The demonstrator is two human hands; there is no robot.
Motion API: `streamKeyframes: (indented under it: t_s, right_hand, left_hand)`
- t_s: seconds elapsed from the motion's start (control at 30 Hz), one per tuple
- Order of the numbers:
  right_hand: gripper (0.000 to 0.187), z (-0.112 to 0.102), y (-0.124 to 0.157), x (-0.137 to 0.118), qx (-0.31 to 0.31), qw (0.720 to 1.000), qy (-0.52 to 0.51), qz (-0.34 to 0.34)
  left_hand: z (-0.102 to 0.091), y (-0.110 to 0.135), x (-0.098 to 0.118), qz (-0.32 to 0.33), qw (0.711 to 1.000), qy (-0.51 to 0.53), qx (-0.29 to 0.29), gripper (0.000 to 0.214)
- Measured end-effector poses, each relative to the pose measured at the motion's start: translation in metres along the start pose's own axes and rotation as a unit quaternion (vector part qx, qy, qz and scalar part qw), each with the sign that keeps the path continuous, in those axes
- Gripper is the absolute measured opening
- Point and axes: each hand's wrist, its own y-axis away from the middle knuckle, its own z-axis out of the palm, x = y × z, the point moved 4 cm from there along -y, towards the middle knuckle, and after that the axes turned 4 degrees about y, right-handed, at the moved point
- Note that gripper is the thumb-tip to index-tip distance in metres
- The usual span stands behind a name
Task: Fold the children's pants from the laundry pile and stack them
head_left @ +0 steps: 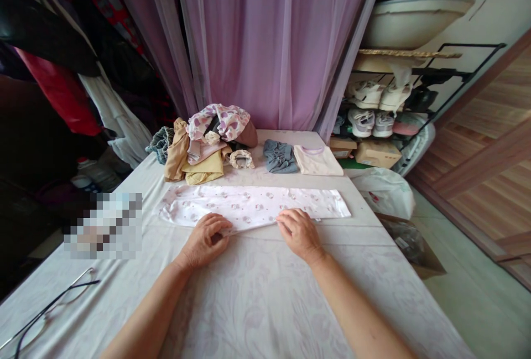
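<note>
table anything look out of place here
The glasses look out of place: they lie by themselves near the left edge of the table, well away from the clothes and the folded white garment.

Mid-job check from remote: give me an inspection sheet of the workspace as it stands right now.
surface: pale floral cover over the work surface, smooth around the hands.
job's things: white garment with small pink print, folded into a long strip lying across the cover.
clutter: heap of mixed clothes behind the strip, grey-blue garment, cream top with lilac collar, eyeglasses at near left.
hands: left hand curled at the strip's near edge; right hand with fingertips on that edge.
cables: nothing seen.
surroundings: lilac sheer curtain behind; shoes on a black rack, cardboard boxes, white plastic bag at right; hanging clothes at left.
</note>
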Motion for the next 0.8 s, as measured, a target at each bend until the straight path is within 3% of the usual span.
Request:
streamKeyframes:
  t_s: [0.13, 0.37, 0.53, 0.8]
  right_hand:
    - [0.016, 0.009, 0.002, -0.003, 0.018, 1.000, -0.011, -0.007]
    - [0.023, 0.013, 0.001, 0.010, 0.065, 0.998, 0.002, 0.014]
    - [0.027, 0.005, 0.009, 0.012, 0.117, 0.992, 0.002, 0.038]
    - [0.022, 0.003, 0.010, 0.008, 0.094, 0.993, 0.044, 0.061]
  left_hand:
    - [0.007, 0.000, -0.003, 0.007, 0.999, -0.044, -0.009, 0.019]
    - [0.013, -0.002, -0.014, -0.075, 0.994, -0.076, 0.015, 0.021]
    - [0.016, -0.008, -0.023, -0.133, 0.990, -0.044, 0.008, 0.024]
    - [0.012, -0.020, -0.033, -0.183, 0.983, 0.011, -0.012, 0.029]
